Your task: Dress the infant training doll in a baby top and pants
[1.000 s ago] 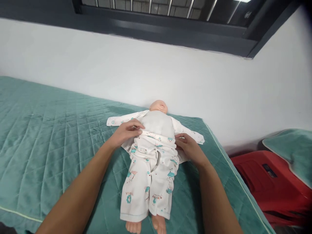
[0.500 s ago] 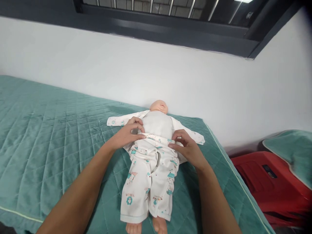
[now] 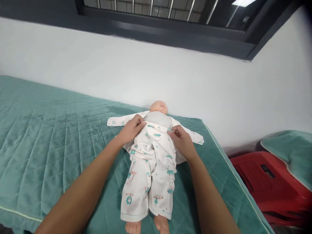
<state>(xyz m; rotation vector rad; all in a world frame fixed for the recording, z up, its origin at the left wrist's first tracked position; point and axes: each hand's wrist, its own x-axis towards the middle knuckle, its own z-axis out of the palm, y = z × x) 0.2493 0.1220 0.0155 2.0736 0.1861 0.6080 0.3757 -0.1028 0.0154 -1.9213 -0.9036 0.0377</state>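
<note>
A baby doll (image 3: 159, 106) lies on its back, head toward the wall and bare feet toward me. It wears white printed pants (image 3: 156, 162) and a white printed top (image 3: 118, 121), which lies spread open around its pale grey torso. My left hand (image 3: 133, 128) pinches the pants' waistband at the doll's side on the left. On the other side, my right hand (image 3: 180, 139) grips the same waistband between thumb and fingers. The waistband sits high on the torso, stretched between both hands. Part of the top is hidden beneath the doll and behind my hands.
A green quilted cover (image 3: 60, 136) lies under the doll. Behind it rises a white wall (image 3: 97, 65) with a dark window frame (image 3: 170, 32) and metal bars. To the right, a red plastic chair or stool (image 3: 263, 182) stands below the bed edge, partly under green cloth (image 3: 290, 152).
Both hands have moved up the doll's torso, drawing the waistband from the lower belly toward the chest. Less of the grey torso shows. The fingers have closed more tightly on the cloth.
</note>
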